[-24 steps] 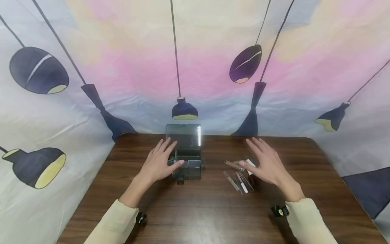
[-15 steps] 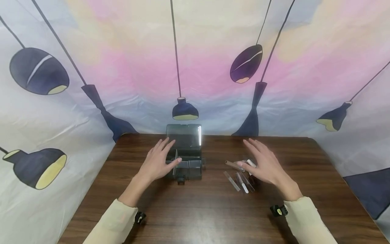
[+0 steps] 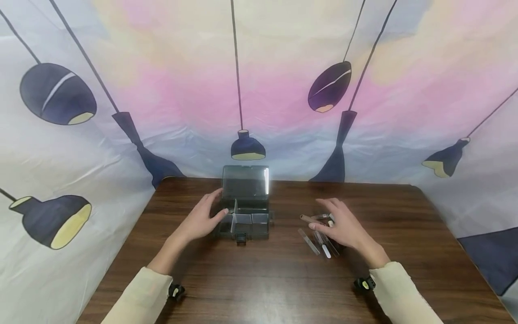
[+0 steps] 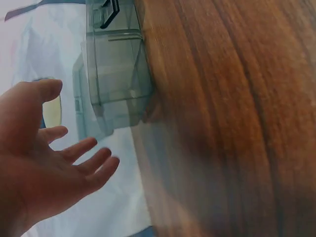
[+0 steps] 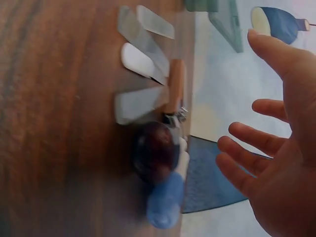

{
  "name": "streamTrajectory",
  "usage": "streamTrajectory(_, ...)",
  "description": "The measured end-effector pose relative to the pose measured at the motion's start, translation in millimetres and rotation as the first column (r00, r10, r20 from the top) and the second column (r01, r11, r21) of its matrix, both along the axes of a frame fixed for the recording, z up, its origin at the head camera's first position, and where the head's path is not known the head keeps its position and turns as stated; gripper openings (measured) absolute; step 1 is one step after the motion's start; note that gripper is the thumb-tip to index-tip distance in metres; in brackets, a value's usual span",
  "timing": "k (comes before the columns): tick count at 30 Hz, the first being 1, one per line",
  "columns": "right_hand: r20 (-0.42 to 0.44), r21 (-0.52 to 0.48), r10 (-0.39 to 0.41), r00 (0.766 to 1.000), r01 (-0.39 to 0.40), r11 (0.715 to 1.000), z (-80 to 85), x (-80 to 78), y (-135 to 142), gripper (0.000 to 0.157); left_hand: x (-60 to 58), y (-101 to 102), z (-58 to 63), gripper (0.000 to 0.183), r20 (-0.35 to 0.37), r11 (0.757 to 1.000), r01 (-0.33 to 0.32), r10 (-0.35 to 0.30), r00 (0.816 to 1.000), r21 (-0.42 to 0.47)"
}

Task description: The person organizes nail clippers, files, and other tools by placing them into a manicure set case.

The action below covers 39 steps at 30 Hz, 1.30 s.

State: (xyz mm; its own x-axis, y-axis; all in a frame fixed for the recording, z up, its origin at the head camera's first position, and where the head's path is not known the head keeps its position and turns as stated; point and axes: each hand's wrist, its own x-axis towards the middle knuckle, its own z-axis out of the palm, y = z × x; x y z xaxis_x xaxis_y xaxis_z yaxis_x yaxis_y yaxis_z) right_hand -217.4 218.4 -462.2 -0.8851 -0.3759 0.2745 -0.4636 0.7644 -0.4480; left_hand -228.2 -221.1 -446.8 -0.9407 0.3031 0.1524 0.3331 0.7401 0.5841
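Note:
My left hand (image 3: 200, 219) is beside the left side of a clear greenish plastic box (image 3: 259, 233), fingers relaxed and thumb overlapping its edge in the head view. The left wrist view has the hand apart from the box wall (image 4: 121, 69), holding nothing. Over a group of small items at the right, my right hand (image 3: 344, 227) hovers with loosely bent fingers and nothing in them. Among the items are a brown flat-handled piece (image 5: 176, 86), a white-handled tool (image 5: 138, 60), translucent strips (image 3: 309, 241), a dark red rounded bottle (image 5: 155, 153) and a blue piece (image 5: 165, 202).
The box's lid (image 3: 245, 182) stands open at the back, and thin dividers (image 3: 244, 219) split its inside. A black clasp (image 3: 241, 238) juts from its front. Behind the wooden table (image 3: 259, 279) hangs a cloth (image 3: 279, 90) printed with lamps.
Both hands have come down and nearer to me. The left one has shifted left, off the box's dividers, and the right one slightly left over the small items. Box and items stay put.

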Motion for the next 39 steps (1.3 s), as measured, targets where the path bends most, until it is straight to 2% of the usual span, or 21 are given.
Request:
streamTrajectory(4,0.000,-0.031,0.018,1.000,-0.018,0.999,-7.0,-2.9,-4,0.079,-3.8,-7,-5.2,0.071,0.054,0.994,0.005,-0.011,0.998,0.111)
streamTrajectory(7,0.008,-0.042,0.034,0.999,-0.033,0.999,-10.8,-5.1,-7,0.076,-4.2,-11,-8.3,0.070,0.135,0.980,0.005,-0.032,0.990,0.197)
streamTrajectory(10,0.030,-0.053,0.041,0.999,-0.039,0.998,-13.7,-6.4,-10,0.070,-4.2,-11,-11.9,0.068,0.249,0.952,-0.016,-0.063,0.967,0.305)
streamTrajectory(13,0.049,-0.054,0.044,0.998,-0.041,0.998,-16.8,-8.2,-13,0.063,-3.6,-11,-15.2,0.066,0.353,0.915,-0.075,-0.077,0.932,0.397)
streamTrajectory(17,0.069,-0.043,0.047,0.996,-0.045,0.998,-21.1,-10.6,-17,0.052,-3.0,-13,-19.5,0.063,0.424,0.882,-0.139,-0.074,0.903,0.449)
streamTrajectory(27,0.091,-0.028,0.012,0.996,-0.009,1.000,-29.5,-15.9,-20,0.024,-3.9,-19,-28.5,0.061,0.481,0.832,-0.189,-0.104,0.871,0.522)
streamTrajectory(39,0.058,0.042,-0.025,0.998,0.022,0.999,-31.3,-18.3,-25,0.016,-3.8,-19,-31.1,0.060,0.482,0.820,-0.182,-0.126,0.867,0.542)
